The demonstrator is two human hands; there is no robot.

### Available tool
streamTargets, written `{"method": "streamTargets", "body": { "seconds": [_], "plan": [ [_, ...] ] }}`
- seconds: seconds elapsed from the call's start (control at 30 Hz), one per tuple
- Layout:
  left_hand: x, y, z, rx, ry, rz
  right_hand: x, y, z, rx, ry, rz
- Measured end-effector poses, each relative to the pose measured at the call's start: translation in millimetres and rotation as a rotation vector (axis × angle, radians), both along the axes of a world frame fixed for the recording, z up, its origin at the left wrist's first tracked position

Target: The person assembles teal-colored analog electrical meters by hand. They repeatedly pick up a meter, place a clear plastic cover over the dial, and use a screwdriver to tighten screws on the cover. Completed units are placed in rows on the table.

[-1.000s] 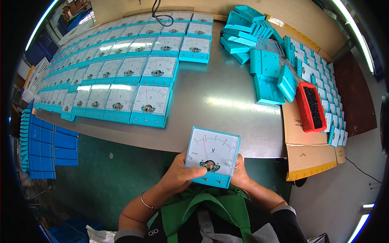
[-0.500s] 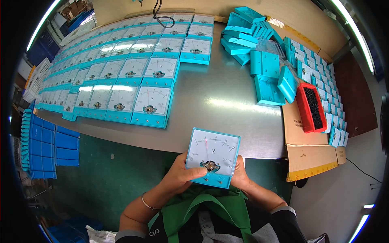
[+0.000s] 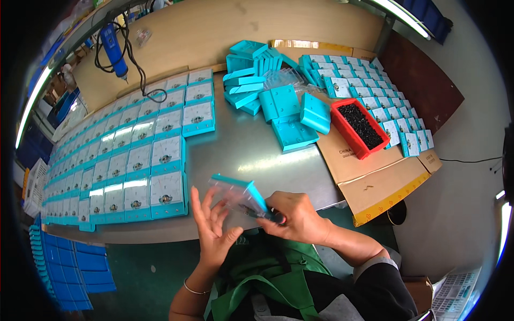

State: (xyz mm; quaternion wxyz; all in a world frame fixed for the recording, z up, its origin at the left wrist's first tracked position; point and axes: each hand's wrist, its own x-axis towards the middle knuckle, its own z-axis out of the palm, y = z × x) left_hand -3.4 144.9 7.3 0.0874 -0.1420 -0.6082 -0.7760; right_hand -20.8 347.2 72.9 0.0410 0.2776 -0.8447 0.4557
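Observation:
A teal-framed panel voltmeter (image 3: 250, 196) with a clear front stands tilted on edge above the table's front edge, its face turned toward my left side. My right hand (image 3: 297, 216) grips it by its lower right end, fingers closed. A small dark and red part (image 3: 279, 218) shows by those fingertips; its kind I cannot make out. My left hand (image 3: 213, 230) is open beside the clear front, its fingers spread and partly overlapped by the meter. Whether those fingertips touch it, I cannot tell.
Rows of similar voltmeters (image 3: 166, 193) cover the left of the metal table (image 3: 235, 155). Teal housings (image 3: 292, 134) are piled at the back. A red bin of small black parts (image 3: 362, 128) sits on cardboard (image 3: 353, 176), near more meters (image 3: 409, 143). A blue electric screwdriver (image 3: 113, 52) hangs at upper left.
The voltmeter has gone from facing me in both hands to tilted on edge in my right hand. My left hand has let go and spread its fingers. The view has swung right.

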Motion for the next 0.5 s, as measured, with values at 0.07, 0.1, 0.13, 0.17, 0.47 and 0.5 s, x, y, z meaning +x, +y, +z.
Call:
{"method": "streamTargets", "body": {
  "seconds": [0.07,0.1,0.13,0.17,0.47,0.5],
  "plan": [
    [-5,19,7,0.109,-0.033,-0.079,-3,-5,3,0.179,0.290,0.074],
    [-6,29,10,0.165,-0.056,-0.109,-2,-9,-2,0.220,0.337,0.102],
    [-11,33,16,0.221,-0.108,-0.031,-4,-9,-4,0.248,0.341,0.102],
    [-12,30,14,0.233,-0.135,-0.058,-5,-9,-4,0.277,0.342,0.098],
    [-7,-13,-19,0.275,-0.112,-0.211,-177,126,-28,0.615,0.014,-0.799],
    [-7,-12,-21,0.283,-0.118,-0.263,-191,126,-30,0.699,-0.074,-0.849]
  ]
}}
